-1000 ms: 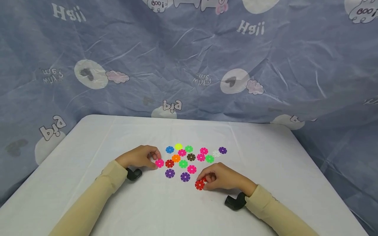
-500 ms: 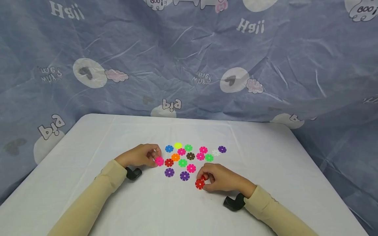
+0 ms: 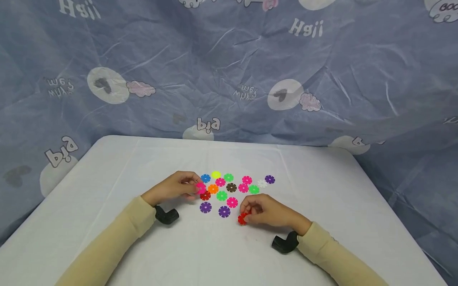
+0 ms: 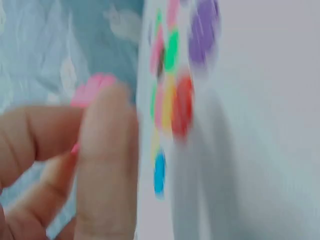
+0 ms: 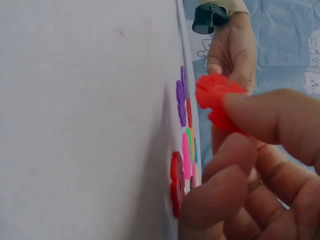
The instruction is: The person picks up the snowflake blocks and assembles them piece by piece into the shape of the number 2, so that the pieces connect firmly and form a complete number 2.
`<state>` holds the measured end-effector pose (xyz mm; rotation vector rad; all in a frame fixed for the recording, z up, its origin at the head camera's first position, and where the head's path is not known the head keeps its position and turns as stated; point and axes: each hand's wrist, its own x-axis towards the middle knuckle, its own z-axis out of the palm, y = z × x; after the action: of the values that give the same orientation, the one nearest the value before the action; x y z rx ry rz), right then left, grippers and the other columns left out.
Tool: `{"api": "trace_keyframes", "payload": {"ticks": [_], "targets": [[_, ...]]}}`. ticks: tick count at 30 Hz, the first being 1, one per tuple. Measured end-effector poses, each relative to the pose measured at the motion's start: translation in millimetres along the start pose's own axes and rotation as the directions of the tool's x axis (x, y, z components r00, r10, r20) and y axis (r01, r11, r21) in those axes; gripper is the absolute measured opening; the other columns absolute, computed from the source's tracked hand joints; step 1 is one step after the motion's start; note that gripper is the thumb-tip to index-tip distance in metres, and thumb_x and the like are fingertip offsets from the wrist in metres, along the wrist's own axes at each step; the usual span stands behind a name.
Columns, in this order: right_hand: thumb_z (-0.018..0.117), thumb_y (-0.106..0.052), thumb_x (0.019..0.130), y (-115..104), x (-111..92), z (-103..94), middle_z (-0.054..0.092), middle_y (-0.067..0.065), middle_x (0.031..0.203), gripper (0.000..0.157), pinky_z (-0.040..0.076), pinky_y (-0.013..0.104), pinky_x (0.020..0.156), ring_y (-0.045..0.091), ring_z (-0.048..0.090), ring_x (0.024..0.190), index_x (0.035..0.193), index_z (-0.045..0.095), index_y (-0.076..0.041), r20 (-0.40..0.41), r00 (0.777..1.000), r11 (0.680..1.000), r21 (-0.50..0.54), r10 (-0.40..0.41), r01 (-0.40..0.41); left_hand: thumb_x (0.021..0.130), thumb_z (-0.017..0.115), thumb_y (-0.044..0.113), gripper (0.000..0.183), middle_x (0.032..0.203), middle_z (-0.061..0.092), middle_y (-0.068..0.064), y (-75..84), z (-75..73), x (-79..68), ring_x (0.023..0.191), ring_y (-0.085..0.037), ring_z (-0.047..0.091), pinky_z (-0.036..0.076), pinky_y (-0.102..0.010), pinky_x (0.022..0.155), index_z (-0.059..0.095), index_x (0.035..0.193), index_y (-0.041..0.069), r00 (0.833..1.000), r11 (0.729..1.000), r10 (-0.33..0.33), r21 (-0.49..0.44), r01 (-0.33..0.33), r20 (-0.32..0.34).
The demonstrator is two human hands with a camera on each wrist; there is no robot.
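My left hand (image 3: 179,185) pinches a pink notched plastic disc (image 3: 200,188) between thumb and fingers, above the left edge of a loose group of such discs. In the left wrist view the thumb hides most of that pink disc (image 4: 94,89). My right hand (image 3: 273,210) grips a red notched disc (image 3: 241,219) at the group's near right side. Seen from the right wrist, the held red piece (image 5: 212,92) has a second red part below it; whether they are two joined discs I cannot tell. Another red disc (image 5: 176,185) lies beneath that hand.
Around the hands lie a dark red disc (image 3: 205,195), an orange disc (image 3: 213,189), a brown disc (image 3: 231,187), purple discs (image 3: 224,211) and several others on the white-covered table (image 3: 200,254). Behind the table hangs a blue printed cloth (image 3: 214,79). Black wrist-worn devices (image 3: 285,242) sit at both wrists.
My left hand has lifted the pink disc and moved right, partly over the dark red disc. My right hand keeps its grip, the red disc now more covered by the thumb.
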<state>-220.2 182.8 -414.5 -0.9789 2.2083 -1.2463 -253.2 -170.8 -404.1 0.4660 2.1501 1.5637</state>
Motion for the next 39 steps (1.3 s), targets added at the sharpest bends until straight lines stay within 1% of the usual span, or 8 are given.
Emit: {"api": "trace_keyframes", "payload": {"ticks": [6,10,13,16,20,26,32,39], "targets": [[0.065,0.002,0.100,-3.3,1.7,-1.0,0.066,0.007,0.089,0.009,0.053,0.022,0.059,0.011,0.055,0.066,0.108,0.067,0.005,-0.040,0.999,0.988,0.152,0.022,-0.015,0.104,0.065,0.003,0.030,0.094,0.070,-0.006,16.5,32.0,-7.0,0.093,-0.021,0.071,0.065,-0.033,0.086,0.065,0.132,-0.007,1.000,0.995,-0.015,-0.102,0.013,-0.020],[0.063,0.000,0.103,-7.7,3.0,-1.4,0.064,0.017,0.086,0.009,0.056,0.024,0.061,0.013,0.058,0.066,0.110,0.063,0.005,-0.074,0.997,0.976,0.218,0.012,0.005,0.103,0.067,0.004,0.038,0.093,0.072,-0.005,23.4,51.9,-12.7,0.089,-0.017,0.069,0.064,-0.029,0.083,0.064,0.139,-0.008,0.999,0.987,-0.032,-0.159,0.029,-0.020],[0.062,0.000,0.105,-10.4,4.4,-1.5,0.062,0.021,0.082,0.011,0.058,0.024,0.062,0.014,0.059,0.066,0.113,0.062,0.006,-0.089,0.996,0.971,0.238,0.003,0.018,0.103,0.069,0.006,0.038,0.096,0.076,-0.007,26.7,62.8,-15.4,0.086,-0.016,0.069,0.062,-0.026,0.081,0.066,0.138,-0.008,0.999,0.986,-0.027,-0.166,0.022,-0.027],[0.061,0.000,0.105,-12.4,6.6,-1.3,0.062,0.019,0.080,0.014,0.058,0.025,0.064,0.015,0.060,0.066,0.117,0.061,0.009,-0.110,0.994,0.968,0.249,-0.006,0.033,0.104,0.071,0.008,0.034,0.097,0.077,-0.008,29.6,70.2,-16.3,0.087,-0.017,0.071,0.061,-0.025,0.078,0.068,0.133,-0.009,0.999,0.988,-0.001,-0.156,-0.004,-0.032],[0.060,0.002,0.105,-14.6,8.9,-1.2,0.063,0.015,0.080,0.016,0.059,0.025,0.065,0.014,0.061,0.067,0.118,0.060,0.012,-0.163,0.987,0.968,0.244,-0.016,0.056,0.105,0.069,0.012,0.032,0.097,0.076,-0.009,32.7,76.6,-16.2,0.086,-0.018,0.072,0.059,-0.024,0.076,0.068,0.130,-0.008,0.999,0.984,0.026,-0.173,-0.033,-0.044],[0.060,0.006,0.104,-15.6,11.7,1.9,0.063,0.027,0.084,0.010,0.060,0.025,0.065,0.013,0.062,0.067,0.110,0.060,0.014,-0.238,0.968,0.967,0.218,-0.076,0.130,0.106,0.065,0.012,0.027,0.092,0.071,-0.011,32.4,84.3,-14.6,0.083,-0.016,0.068,0.060,-0.021,0.075,0.066,0.124,-0.007,0.996,0.968,0.016,-0.248,-0.037,-0.086],[0.064,0.009,0.101,-18.1,13.7,5.4,0.064,0.027,0.086,0.007,0.059,0.025,0.063,0.018,0.061,0.065,0.107,0.063,0.011,-0.270,0.952,0.970,0.151,-0.144,0.190,0.105,0.062,0.006,0.022,0.088,0.068,-0.008,31.1,90.4,-13.2,0.076,-0.010,0.064,0.059,-0.019,0.073,0.065,0.120,-0.010,0.992,0.950,0.011,-0.309,-0.049,-0.124],[0.068,0.010,0.098,-22.5,11.8,9.3,0.067,0.029,0.087,0.006,0.058,0.026,0.064,0.018,0.062,0.067,0.103,0.067,0.009,-0.296,0.941,0.980,0.068,-0.161,0.189,0.104,0.062,0.007,0.022,0.091,0.070,-0.008,31.6,95.5,-12.5,0.077,-0.010,0.067,0.060,-0.020,0.074,0.065,0.118,-0.011,0.993,0.940,0.000,-0.339,-0.041,-0.120]]}}
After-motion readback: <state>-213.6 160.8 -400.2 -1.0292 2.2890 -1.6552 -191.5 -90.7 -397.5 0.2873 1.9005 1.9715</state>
